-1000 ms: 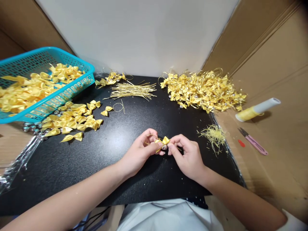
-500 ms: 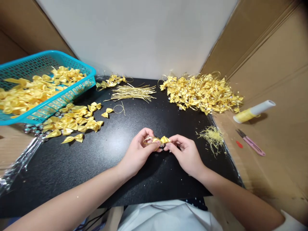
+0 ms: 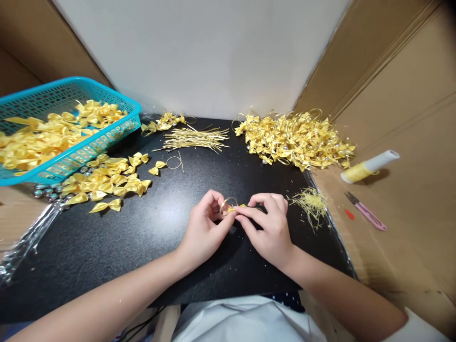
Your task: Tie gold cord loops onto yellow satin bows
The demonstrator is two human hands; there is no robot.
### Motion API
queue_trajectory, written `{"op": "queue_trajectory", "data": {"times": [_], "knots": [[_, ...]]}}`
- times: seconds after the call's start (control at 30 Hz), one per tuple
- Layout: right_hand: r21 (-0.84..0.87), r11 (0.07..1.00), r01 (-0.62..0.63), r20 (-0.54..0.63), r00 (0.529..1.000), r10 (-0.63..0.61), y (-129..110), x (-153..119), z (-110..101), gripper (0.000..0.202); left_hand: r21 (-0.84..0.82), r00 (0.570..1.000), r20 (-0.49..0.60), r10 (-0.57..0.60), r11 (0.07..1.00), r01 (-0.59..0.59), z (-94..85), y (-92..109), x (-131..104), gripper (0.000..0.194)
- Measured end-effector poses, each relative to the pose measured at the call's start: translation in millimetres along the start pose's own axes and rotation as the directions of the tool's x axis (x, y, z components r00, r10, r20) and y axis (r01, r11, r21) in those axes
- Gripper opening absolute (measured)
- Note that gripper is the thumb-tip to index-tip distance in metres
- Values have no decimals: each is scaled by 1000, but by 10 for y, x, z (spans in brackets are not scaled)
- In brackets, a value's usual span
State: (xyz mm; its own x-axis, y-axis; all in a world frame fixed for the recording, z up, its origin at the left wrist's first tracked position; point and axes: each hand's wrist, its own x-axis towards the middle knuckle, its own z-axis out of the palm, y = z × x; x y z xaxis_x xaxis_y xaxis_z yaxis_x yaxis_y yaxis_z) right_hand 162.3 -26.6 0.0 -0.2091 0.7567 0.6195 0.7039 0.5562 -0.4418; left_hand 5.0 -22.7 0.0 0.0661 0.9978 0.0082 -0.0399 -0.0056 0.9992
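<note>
Over the black table my left hand [image 3: 204, 228] pinches a small yellow ribbon bow [image 3: 231, 209] between thumb and fingers. A loop of gold cord [image 3: 228, 199] stands up from the bow. My right hand [image 3: 270, 230] meets it from the other side, thumb and forefinger closed at the bow near the left thumb tip. What exactly the right fingertips grip is hidden, and they cover most of the bow. A single yellow bow [image 3: 157, 167] and a ring of thin cord [image 3: 174, 162] lie farther back.
Left stands a turquoise basket [image 3: 134, 110] of bows, with loose bows [image 3: 119, 178] and silver bells [image 3: 42, 191] beside it. Behind lie gold cords [image 3: 197, 138] and a pile of finished-looking bows [image 3: 295, 140]. Thread scraps [image 3: 310, 203], pink snips [image 3: 368, 216] and a thread spool [image 3: 368, 167] are right.
My right hand has turned over the bow, its fingers now covering the bow's right side. The cord loop stands higher. The view has shifted slightly.
</note>
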Motion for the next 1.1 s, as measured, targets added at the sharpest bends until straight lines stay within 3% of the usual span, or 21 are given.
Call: {"op": "queue_trajectory", "data": {"times": [0.23,0.33,0.47,0.63,0.77,0.97,1.1], "knots": [[-51,995,85,4,996,-85,24,6,-2,9,24,999,40,-6,1000,5,-1,10,3,25],[43,995,89,-62,994,-86,5,10,-43,12,-10,999,26,-33,999,33,3,35,34,27],[358,934,-13,-100,994,52,14,32,-137,12,-104,995,2,-95,990,95,-27,27,122,33],[721,674,-161,3,973,229,71,99,-232,10,-137,993,-8,-120,984,118,-69,-13,209,32],[764,611,-206,19,955,297,160,149,-273,10,-139,992,-4,-122,983,121,-74,-35,239,32],[719,653,-237,-22,932,363,225,225,-383,11,-142,988,9,-154,978,154,-77,-45,271,31],[767,620,-163,-119,914,387,187,354,-552,7,-142,985,14,-172,975,172,-82,-41,281,30]]}}
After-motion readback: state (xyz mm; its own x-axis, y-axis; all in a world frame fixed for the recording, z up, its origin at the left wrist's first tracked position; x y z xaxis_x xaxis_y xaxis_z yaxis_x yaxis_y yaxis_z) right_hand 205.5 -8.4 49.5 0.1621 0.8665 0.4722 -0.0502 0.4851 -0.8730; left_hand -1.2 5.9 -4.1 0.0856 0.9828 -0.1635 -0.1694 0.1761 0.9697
